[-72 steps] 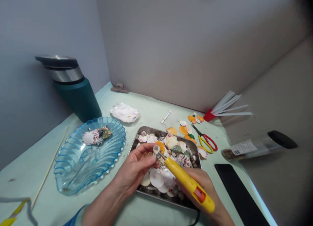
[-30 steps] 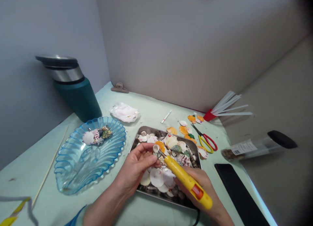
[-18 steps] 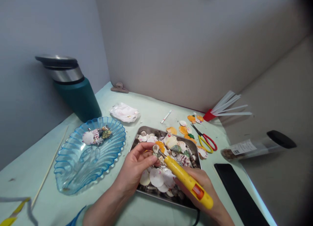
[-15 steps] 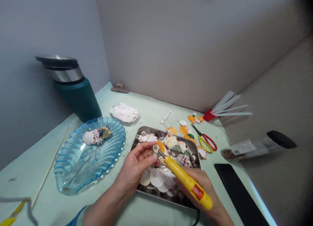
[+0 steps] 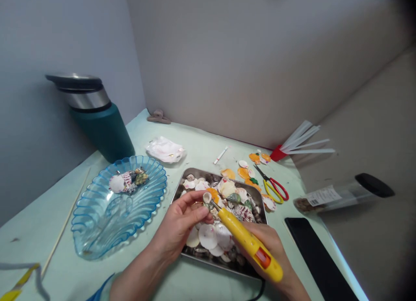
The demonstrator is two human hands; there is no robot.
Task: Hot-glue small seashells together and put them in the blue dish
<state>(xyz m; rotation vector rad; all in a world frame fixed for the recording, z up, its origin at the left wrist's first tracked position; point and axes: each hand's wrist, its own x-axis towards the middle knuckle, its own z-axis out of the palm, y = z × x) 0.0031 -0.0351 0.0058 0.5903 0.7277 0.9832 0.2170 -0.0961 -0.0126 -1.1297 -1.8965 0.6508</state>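
The left hand (image 5: pixel 177 220) pinches a small shell (image 5: pixel 207 197) over a metal tray (image 5: pixel 221 266) heaped with shells (image 5: pixel 208 236), the right hand (image 5: pixel 268 239) grips a yellow tool (image 5: pixel 247 239), metal tip (image 5: pixel 214 204) right by that shell, and there's the blue dish (image 5: pixel 143 207) off left, scissors (image 5: pixel 270 179) lying to the right!

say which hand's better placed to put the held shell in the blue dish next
Probably the left hand: it pinches the small shell and is nearer the blue dish, while the right hand grips the yellow tool.
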